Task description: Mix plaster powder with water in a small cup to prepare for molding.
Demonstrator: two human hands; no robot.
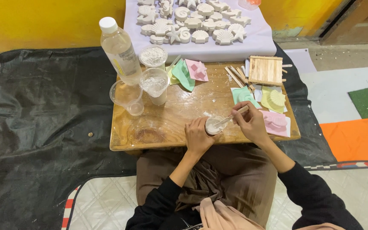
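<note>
On the left of the low wooden surface [162, 127] a clear bottle [120, 51] stands upright beside an empty plastic cup [126, 97] and two cups of white powder [154, 83] (kept together there, out of the hands' way but within reach). At the near edge, the left hand [197, 137] is closed around a small cup of white paste [214, 125], which seems to steady it against the stirring. Just right of it, the right hand [252, 123] pinches a wooden stick [233, 116] whose tip dips into that cup, so the cup sits between both hands. Farther right lie coloured shell moulds [273, 121] and a raft of flat wooden sticks [265, 70]; beyond, white shell casts [192, 21] rest on a pale sheet.
</note>
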